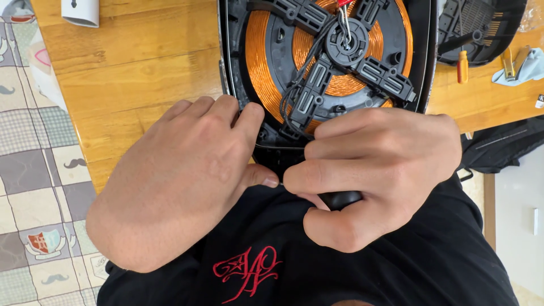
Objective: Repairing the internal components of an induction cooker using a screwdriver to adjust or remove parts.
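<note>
I see the opened cooker, copper coil exposed, at the bench edge. Right hand is closed around a black tool handle. Left hand rests curled, fingers on the cooker's rim, gripping nothing I can make out.

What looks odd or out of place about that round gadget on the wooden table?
The appliance lies opened up, its copper coil and black wire bundle bare. It hangs over the table edge, against the person's lap. The left hand steadies its rim; the right hand grips a dark tool handle.
</note>
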